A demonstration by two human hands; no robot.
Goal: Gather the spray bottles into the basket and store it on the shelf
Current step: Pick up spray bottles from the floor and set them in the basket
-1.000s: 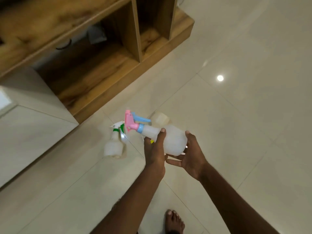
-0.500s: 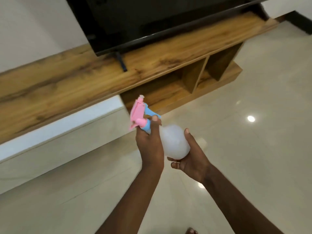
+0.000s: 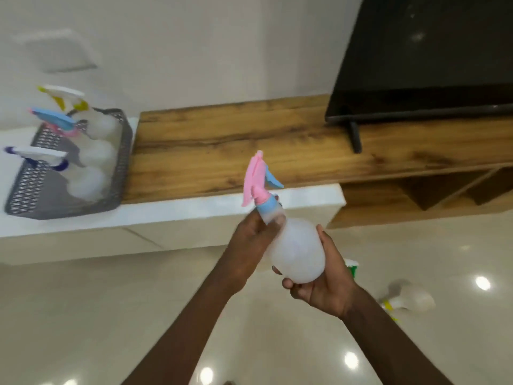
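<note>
Translucent pink-headed spray bottle (image 3: 297,251) held mid-air, floor-side of white ledge (image 3: 194,209); left hand (image 3: 251,240) wrapped round neck, right hand (image 3: 324,282) cupping base. Basket (image 3: 119,162), well left, already crowded with three bottles; tall heads could snag, tip neighbours. Two more bottles (image 3: 410,298) on floor risk being overlooked.

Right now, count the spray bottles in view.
5, possibly 6. Three stand in the grey basket: yellow-trigger, blue-and-pink, purple-tipped. Both hands hold the pink-and-blue one. One lies on the floor; a green-and-white piece behind the right hand may be another.
</note>
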